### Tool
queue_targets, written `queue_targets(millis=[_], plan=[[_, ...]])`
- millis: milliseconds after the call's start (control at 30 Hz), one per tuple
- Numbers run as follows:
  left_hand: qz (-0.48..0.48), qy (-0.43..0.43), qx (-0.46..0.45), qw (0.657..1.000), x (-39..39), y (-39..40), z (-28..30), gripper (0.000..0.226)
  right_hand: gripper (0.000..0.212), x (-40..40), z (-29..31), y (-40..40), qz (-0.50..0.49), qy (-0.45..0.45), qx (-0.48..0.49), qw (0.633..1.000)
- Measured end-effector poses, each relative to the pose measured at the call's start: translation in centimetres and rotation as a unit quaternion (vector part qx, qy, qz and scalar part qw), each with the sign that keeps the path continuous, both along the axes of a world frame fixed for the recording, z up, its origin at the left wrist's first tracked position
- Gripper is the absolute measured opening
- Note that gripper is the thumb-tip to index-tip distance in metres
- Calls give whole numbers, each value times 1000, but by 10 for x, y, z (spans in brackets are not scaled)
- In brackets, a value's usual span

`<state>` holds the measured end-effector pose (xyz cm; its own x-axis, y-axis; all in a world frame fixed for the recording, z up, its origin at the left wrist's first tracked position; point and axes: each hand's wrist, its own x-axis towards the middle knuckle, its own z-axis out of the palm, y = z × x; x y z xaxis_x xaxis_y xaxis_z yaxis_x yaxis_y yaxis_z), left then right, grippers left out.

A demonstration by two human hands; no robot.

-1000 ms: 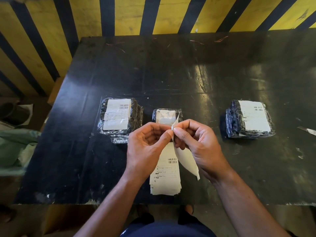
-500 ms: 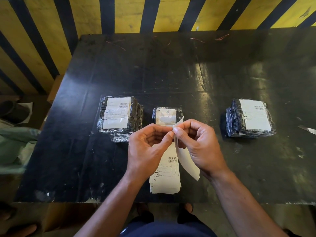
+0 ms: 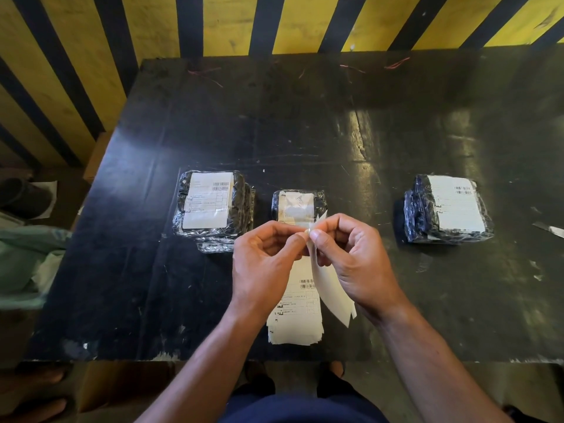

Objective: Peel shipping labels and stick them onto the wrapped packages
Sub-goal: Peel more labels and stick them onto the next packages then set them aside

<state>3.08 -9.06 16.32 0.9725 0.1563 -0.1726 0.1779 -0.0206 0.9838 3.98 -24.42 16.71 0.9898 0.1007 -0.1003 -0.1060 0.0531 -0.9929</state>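
Above the label stack (image 3: 294,312) on the counter (image 3: 305,132), the left hand (image 3: 262,264) and right hand (image 3: 351,257) both pinched one label (image 3: 331,288), mid-peel; next, probably, separating its backing.

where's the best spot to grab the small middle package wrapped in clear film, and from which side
Probably by its left and right edges, coming down from above. The small film-wrapped middle package lies flat on the black table with open space on both sides. Its near edge is hidden behind the left hand and right hand, which pinch a white label sheet.
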Motion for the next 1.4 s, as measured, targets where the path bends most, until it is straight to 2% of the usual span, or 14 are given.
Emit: queue_targets(millis=[300, 400, 533, 767, 900, 1067, 1267, 1333, 1400], plan=[[-24, 28, -40, 999, 1, 2, -1, 18, 12, 4, -2, 0, 7, 0, 10, 1000], [-8, 58, -55, 997, 3, 5, -8, 11, 15, 4, -6, 1, 7, 32, 19, 999], [45, 108, -107, 987, 6, 8, -13, 14, 25, 6, -17, -1, -29, 105, 55, 993], [146, 141, -178, 963, 16, 20, -24, 17, 37, 12, -43, -22, -121, 195, 188, 955], [186, 140, -184, 955, 21, 30, -30, 16, 20, 15, -59, -43, -172, 249, 239, 923], [230, 131, -173, 949, 26, 41, -41, 13, 15, 15, -76, -73, -241, 287, 266, 888], [257, 105, -165, 946, 27, 51, -40, 16, 13, 14, -90, -120, -321, 265, 277, 866], [256, 99, -164, 947, 29, 58, -41, 16, 18, 15, -89, -139, -336, 239, 261, 873], [240, 97, -161, 952, 30, 61, -42, 17, 27, 16, -86, -154, -340, 198, 204, 896]])
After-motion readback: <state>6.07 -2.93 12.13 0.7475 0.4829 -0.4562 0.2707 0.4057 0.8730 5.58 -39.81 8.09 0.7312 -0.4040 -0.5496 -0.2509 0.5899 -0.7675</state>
